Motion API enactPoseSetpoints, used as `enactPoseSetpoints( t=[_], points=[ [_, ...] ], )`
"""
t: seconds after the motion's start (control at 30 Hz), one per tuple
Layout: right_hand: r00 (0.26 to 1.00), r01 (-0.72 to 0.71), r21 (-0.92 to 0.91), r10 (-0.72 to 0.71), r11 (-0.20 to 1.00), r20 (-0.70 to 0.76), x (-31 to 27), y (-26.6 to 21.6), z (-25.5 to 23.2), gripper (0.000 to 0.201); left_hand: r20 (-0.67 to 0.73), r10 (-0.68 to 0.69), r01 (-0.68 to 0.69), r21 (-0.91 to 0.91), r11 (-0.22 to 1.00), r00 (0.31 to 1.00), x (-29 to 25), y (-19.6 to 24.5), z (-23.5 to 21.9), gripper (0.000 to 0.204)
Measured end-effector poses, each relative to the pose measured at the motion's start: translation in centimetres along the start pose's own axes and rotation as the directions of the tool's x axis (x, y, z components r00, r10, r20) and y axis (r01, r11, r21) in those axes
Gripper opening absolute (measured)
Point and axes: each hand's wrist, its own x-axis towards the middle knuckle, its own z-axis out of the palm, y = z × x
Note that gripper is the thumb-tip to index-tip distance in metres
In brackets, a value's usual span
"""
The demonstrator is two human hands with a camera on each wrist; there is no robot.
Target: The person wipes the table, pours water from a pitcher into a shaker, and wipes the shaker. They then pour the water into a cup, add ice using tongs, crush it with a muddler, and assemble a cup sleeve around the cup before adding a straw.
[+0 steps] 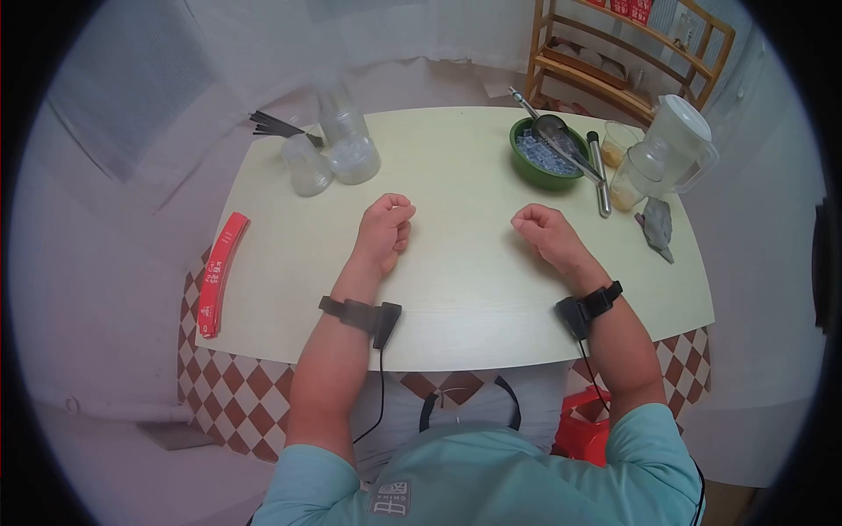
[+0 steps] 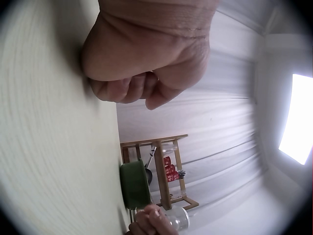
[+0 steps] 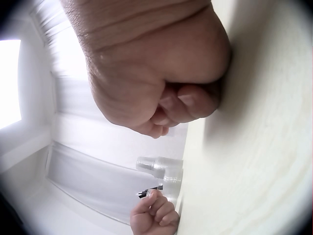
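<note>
Pale, cream-coloured laminate formed the table [image 1: 456,289], and on its near middle both fists were rested, apart from each other and from everything else. The left hand [image 1: 384,230] was clenched with nothing inside it — the left wrist view showed its fingers [image 2: 128,89] curled under against the tabletop and no object between them. The right hand [image 1: 542,230] was likewise clenched on nothing, its knuckles [image 3: 188,105] pressed to the surface in the right wrist view.

Nothing was being held, touched or moved, so the work could be judged as not yet begun: every item was seen standing undisturbed, well out of reach of the fists, and all handling appeared to be left to do.

At the left edge of the table a red packet [image 1: 220,272] was laid lengthwise. Farther off on the left a cluster of clear plastic cups [image 1: 338,153] was stood, some apparently upturned, with dark straws or sticks [image 1: 279,127] just behind them. On the far right a green bowl [image 1: 545,156] was placed, filled with small bluish pieces, and a metal ladle [image 1: 553,131] was propped in it — a second metal utensil [image 1: 600,175] lay just beside the bowl. Right of that, a clear pitcher [image 1: 680,145] and a glass jar [image 1: 638,175] were set close together, with a crumpled grey cloth [image 1: 658,226] nearer the table's edge. Beyond the table, a wooden shelf [image 1: 614,53] was seen against the wall.
</note>
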Motion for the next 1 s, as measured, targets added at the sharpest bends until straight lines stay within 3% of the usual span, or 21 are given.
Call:
enactPoseSetpoints(
  t=[0.5, 0.6, 0.67, 0.7, 0.73, 0.77, 0.8, 0.87, 0.9, 0.97, 1.0],
  points=[
    [0.998, -0.048, 0.105, 0.043, 0.993, 0.049, 0.4, 1.0, -0.4, 0.019, 0.009, 0.013, -0.013, 0.029, 0.999, 1.0, 0.2, -0.2, -0.1, 0.011],
    [0.997, -0.038, 0.026, 0.036, 0.999, 0.072, -1.3, -0.4, -1.3, 0.02, -0.002, 0.028, -0.027, 0.044, 0.999, 1.0, -0.1, -0.1, 0.3, 0.013],
    [0.989, -0.034, -0.227, 0.065, 0.973, 0.132, -3.0, -2.4, -2.3, 0.023, 0.023, 0.017, -0.018, 0.045, 0.999, 1.0, 0.3, -0.2, -0.3, 0.013],
    [0.982, -0.132, -0.322, 0.167, 0.937, 0.083, -3.7, -3.2, -3.5, 0.029, 0.017, 0.011, -0.012, 0.048, 0.999, 1.0, 0.5, -0.3, -0.5, 0.014],
    [0.984, -0.137, -0.321, 0.166, 0.937, 0.064, -4.3, -3.0, -4.9, 0.029, 0.036, 0.009, -0.011, 0.05, 0.999, 0.999, 0.5, -0.3, -0.5, 0.014],
    [0.985, -0.101, -0.463, 0.022, 0.881, -0.173, -4.9, -2.4, -6.4, 0.031, 0.027, 0.012, -0.014, 0.05, 0.999, 1.0, 0.4, -0.2, -0.4, 0.015],
    [0.916, -0.107, -0.597, -0.155, 0.795, -0.37, -5.7, -2.1, -7.9, 0.033, 0.015, 0.015, -0.015, 0.05, 0.999, 1.0, 0.2, -0.1, -0.3, 0.015],
    [0.805, -0.303, -0.59, -0.131, 0.749, -0.579, -7.2, -2.5, -11.4, 0.038, 0.024, 0.012, -0.013, 0.056, 0.998, 1.0, 0.1, -0.1, 0.1, 0.017],
    [0.798, -0.308, -0.589, -0.134, 0.747, -0.587, -7.6, -1.8, -13.5, 0.038, 0.028, 0.012, -0.014, 0.059, 0.998, 1.0, 0.2, -0.1, 0.0, 0.017],
    [0.692, -0.479, -0.752, -0.333, 0.452, -0.64, -7.1, 1.3, -17.5, 0.039, 0.035, 0.018, -0.02, 0.062, 0.998, 0.999, 0.2, -0.3, -0.1, 0.017],
    [0.689, -0.478, -0.752, -0.338, 0.455, -0.642, -6.9, 2.4, -18.9, 0.039, 0.039, 0.021, -0.024, 0.064, 0.998, 0.999, 0.2, -0.3, -0.2, 0.017]
  ],
)
